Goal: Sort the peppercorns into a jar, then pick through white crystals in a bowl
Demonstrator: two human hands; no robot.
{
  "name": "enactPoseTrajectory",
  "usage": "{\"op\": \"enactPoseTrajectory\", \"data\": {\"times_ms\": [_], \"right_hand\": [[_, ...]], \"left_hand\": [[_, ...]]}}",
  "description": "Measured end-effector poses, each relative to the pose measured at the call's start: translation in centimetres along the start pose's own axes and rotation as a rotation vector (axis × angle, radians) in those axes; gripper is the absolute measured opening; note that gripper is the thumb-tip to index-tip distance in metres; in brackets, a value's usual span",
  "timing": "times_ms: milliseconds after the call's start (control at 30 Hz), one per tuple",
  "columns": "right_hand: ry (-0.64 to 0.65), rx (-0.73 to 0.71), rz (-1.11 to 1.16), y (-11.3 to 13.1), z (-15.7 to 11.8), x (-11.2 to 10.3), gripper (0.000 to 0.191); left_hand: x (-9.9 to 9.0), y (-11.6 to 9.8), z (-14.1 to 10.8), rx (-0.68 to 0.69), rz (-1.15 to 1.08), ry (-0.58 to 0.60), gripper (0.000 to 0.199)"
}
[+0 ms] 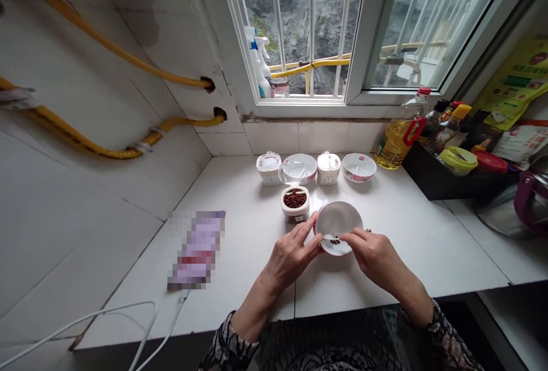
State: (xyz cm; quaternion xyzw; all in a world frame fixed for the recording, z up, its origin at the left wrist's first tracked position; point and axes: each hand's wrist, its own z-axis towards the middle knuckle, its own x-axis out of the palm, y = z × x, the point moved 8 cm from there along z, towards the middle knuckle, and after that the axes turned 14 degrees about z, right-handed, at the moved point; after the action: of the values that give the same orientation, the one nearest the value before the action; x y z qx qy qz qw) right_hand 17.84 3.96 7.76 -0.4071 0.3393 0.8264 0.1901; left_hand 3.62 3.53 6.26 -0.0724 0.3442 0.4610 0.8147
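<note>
My left hand [295, 250] grips the left rim of a white bowl [340, 217] that tilts toward me on the counter. A small spoon [329, 237] is pinched in my right hand [373, 252], its tip inside the bowl. A few dark reddish grains [334, 241] lie at the bottom, by the spoon. Just beyond my left hand stands a seasoning jar [295, 217] with its clear lid raised, full of similar reddish-brown grains that look like Sichuan peppercorns.
Behind are two lidded white jars [268, 174] [328, 174] and two patterned bowls [299, 177] [359, 176]. An oil bottle [394, 142] and a black rack [422, 177] of condiments stand right, near a kettle [499, 211]. A blurred purple object [197, 251] with a white cable [148, 325] lies left.
</note>
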Motion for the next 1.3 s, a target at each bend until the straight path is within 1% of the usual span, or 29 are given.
{"op": "enactPoseTrajectory", "data": {"times_ms": [67, 200, 333, 400, 467, 600, 667, 733, 867, 1067, 1167, 1300], "right_hand": [[-0.006, 0.046, 0.019, -0.4, -0.7, -0.7, 0.031], [-0.103, 0.184, 0.064, -1.7, -1.6, -2.6, 0.029], [-0.166, 0.358, 0.102, -3.3, -1.8, -3.0, 0.026], [-0.183, 0.427, 0.131, -3.9, -1.8, -2.8, 0.024], [-0.184, 0.514, 0.213, -4.6, -1.9, -2.3, 0.025], [-0.188, 0.733, 0.516, -5.9, -2.9, -0.3, 0.027], [-0.211, 0.810, 0.634, -6.1, -3.4, 0.6, 0.027], [-0.243, 0.845, 0.693, -6.0, -3.7, 1.3, 0.026], [-0.289, 0.866, 0.833, -5.6, -3.6, 2.6, 0.029], [-0.442, 0.936, 1.212, -5.7, -3.2, 4.5, 0.043], [-0.507, 0.932, 1.351, -5.8, -3.1, 4.8, 0.046], [-0.550, 0.899, 1.443, -5.8, -2.9, 5.0, 0.047]], "left_hand": [[-0.1, -0.1, 0.1, 0.008, -0.002, -0.008, 0.009], [-0.2, -0.2, 0.2, 0.020, -0.006, -0.018, 0.007], [-0.3, -0.3, 0.1, 0.033, -0.002, -0.019, 0.005], [-0.3, -0.4, 0.1, 0.039, 0.003, -0.020, 0.005], [-0.3, -0.4, 0.0, 0.046, 0.006, -0.024, 0.005], [-0.4, -0.7, 0.0, 0.064, -0.002, -0.031, 0.006], [-0.4, -0.8, -0.1, 0.073, -0.003, -0.027, 0.007], [-0.3, -0.9, -0.2, 0.084, 0.003, -0.023, 0.009], [-0.3, -1.2, -0.5, 0.118, 0.025, -0.025, 0.011], [-0.4, -1.5, -0.5, 0.144, 0.033, -0.018, 0.009], [-0.4, -1.4, -0.4, 0.132, 0.030, -0.013, 0.009], [-0.5, -1.3, -0.3, 0.115, 0.019, -0.024, 0.008]]}}
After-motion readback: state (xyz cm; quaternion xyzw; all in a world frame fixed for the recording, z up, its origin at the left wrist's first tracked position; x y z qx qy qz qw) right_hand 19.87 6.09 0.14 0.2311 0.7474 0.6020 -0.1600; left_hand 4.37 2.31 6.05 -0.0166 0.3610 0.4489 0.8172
